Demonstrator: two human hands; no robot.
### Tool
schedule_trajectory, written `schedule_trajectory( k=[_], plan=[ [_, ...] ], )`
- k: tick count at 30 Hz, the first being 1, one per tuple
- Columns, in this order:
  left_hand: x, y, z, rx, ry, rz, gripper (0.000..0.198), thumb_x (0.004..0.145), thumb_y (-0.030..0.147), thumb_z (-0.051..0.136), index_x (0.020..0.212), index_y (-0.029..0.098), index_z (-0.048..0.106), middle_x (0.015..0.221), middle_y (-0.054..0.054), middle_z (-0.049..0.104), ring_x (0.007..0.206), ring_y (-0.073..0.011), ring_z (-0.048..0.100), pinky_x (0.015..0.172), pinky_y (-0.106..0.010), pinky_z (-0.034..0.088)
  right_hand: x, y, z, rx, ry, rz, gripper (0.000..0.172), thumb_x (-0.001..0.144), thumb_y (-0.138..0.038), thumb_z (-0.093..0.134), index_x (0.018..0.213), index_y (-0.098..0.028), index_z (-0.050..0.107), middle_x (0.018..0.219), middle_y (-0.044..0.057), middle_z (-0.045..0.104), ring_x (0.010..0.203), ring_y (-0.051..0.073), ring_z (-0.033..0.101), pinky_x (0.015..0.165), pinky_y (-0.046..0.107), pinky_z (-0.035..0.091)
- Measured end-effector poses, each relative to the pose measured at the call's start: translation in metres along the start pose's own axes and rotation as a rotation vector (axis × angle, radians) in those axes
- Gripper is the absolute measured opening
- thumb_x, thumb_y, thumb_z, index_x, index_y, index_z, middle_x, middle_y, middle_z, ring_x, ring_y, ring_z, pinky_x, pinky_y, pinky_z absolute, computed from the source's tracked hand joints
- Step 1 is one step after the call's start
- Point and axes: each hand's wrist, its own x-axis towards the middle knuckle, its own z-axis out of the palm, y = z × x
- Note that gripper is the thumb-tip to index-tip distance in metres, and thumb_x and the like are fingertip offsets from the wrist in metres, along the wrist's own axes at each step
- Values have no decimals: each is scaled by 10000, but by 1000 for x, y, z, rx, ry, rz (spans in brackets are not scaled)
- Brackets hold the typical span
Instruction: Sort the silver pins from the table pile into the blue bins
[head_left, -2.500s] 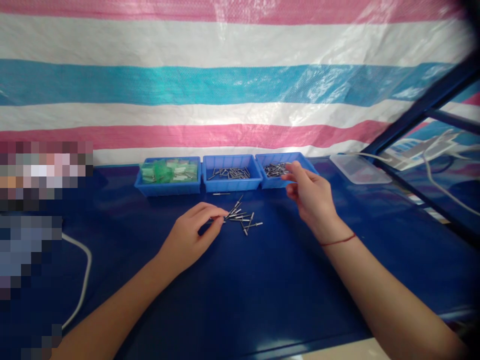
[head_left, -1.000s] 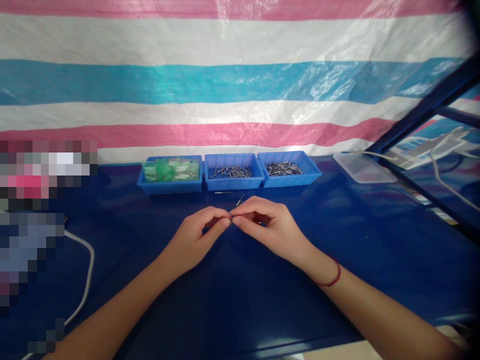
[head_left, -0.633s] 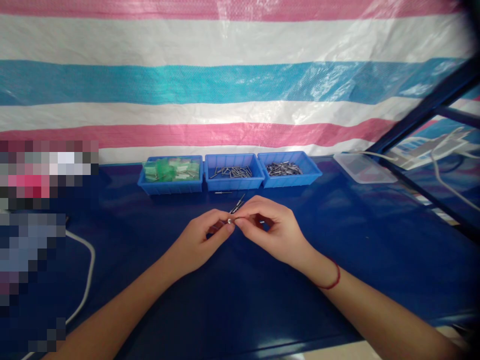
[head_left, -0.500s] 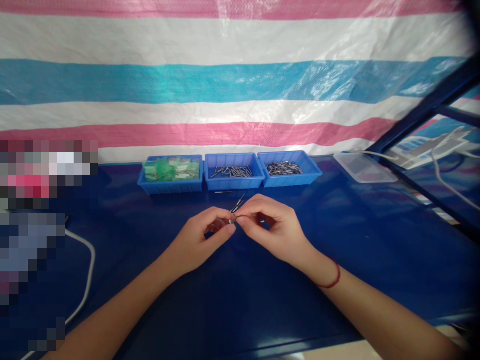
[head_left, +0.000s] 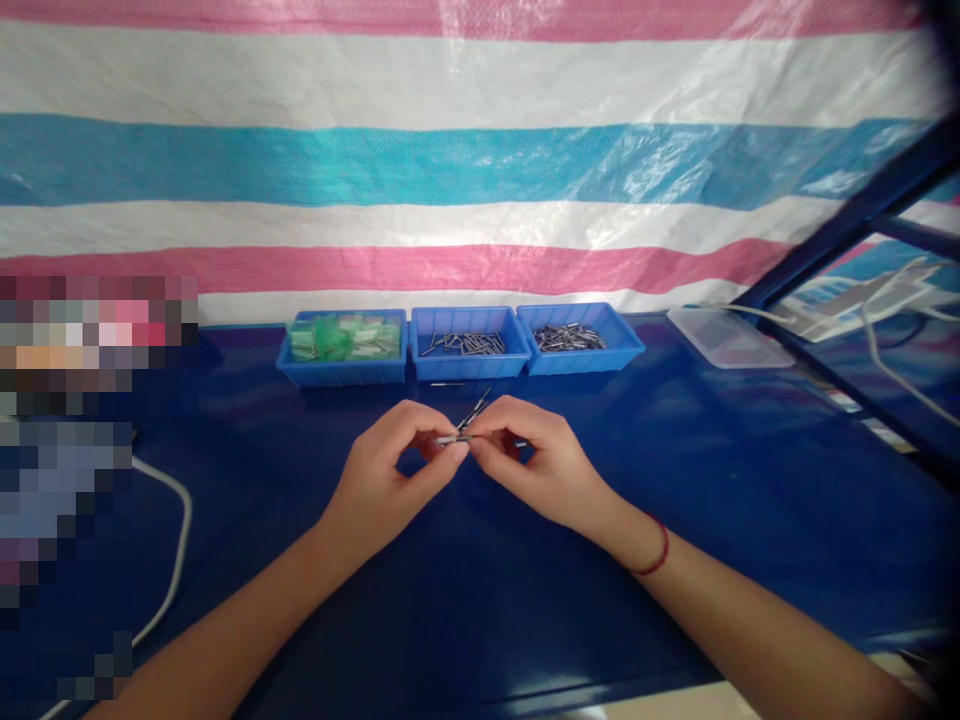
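Observation:
My left hand (head_left: 397,465) and my right hand (head_left: 532,455) meet at the fingertips over the blue table. Between them is a small metal pin (head_left: 453,439), lying roughly level; both hands pinch it. Just behind the fingertips, more thin metal pins (head_left: 475,408) lie on the table, partly hidden. A single pin (head_left: 448,384) rests in front of the middle blue bin (head_left: 469,368), which holds metal pins. The right blue bin (head_left: 589,362) contains a denser heap of metal pieces. Green and clear pieces fill the left blue bin (head_left: 345,375).
A clear plastic lid (head_left: 727,337) lies at the back right, near a dark blue metal frame (head_left: 832,250) and white cables. Another white cable (head_left: 184,530) curves along the left side beside a blurred-out area. A striped sheet (head_left: 450,165) hangs behind the bins.
Both hands have shifted slightly left. More of the pin now shows between the fingertips, pointing toward the left hand.

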Motion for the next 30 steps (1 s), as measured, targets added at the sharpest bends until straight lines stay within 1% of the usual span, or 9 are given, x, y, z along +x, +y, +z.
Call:
schedule_trajectory(
  k=[2,5,8,10,16,19,23,26,30],
  plan=[
    [1,-1,-1,52,-23,-16,102,857,228,606,953,193,598,843,2,623,738,-115,604,700,-222,489,0,3,1,60,60,91,114,863,-259,588,829,-176,659,775,29,635,584,102,518,515,241,404],
    [3,-5,-1,153,-63,-42,181,908,234,541,1077,206,599,949,-12,665,827,-127,625,782,-239,484,6,16,-5,139,322,233,188,861,-344,591,844,-169,659,692,-1,596,521,84,474,486,228,386],
    [5,-11,-2,246,-106,-35,194,928,213,492,1077,201,616,992,-31,673,896,-153,631,837,-270,475,16,36,-23,181,605,326,247,826,-400,623,859,-159,663,601,-33,515,478,74,428,437,212,344],
    [6,-15,-3,304,-133,-5,194,926,197,478,1048,186,628,988,-47,669,919,-172,627,855,-293,470,24,47,-38,177,657,379,291,797,-428,638,888,-154,667,607,-34,507,452,68,408,400,208,319],
    [12,-32,-16,509,-253,93,291,890,95,412,1023,180,656,1027,-67,664,920,-204,599,850,-353,458,32,51,-62,290,652,499,243,742,-348,642,890,-156,639,590,-53,472,389,41,326,344,193,246],
    [14,-38,-22,538,-311,99,273,871,122,457,1036,184,666,1057,-73,658,925,-207,595,864,-358,454,31,43,-61,339,638,474,190,719,-279,628,873,-167,618,585,-54,479,389,43,333,347,193,234],
    [14,-40,-23,573,-404,123,208,883,243,538,1031,217,682,1077,-68,644,948,-212,581,869,-356,434,28,36,-51,341,544,453,137,725,-244,614,838,-166,612,579,-52,484,413,50,356,376,193,252],
    [14,-39,-21,593,-418,134,157,903,269,539,920,228,690,1034,-50,643,932,-200,573,848,-343,415,24,32,-41,215,416,415,120,767,-254,596,828,-156,628,600,-37,512,453,68,399,410,206,294],
    [14,-34,-15,583,-393,126,167,931,257,504,903,205,661,968,-45,652,894,-189,581,827,-329,411,16,24,-26,-117,90,200,148,848,-265,562,829,-158,664,722,17,616,584,111,512,538,242,407]
  ],
)
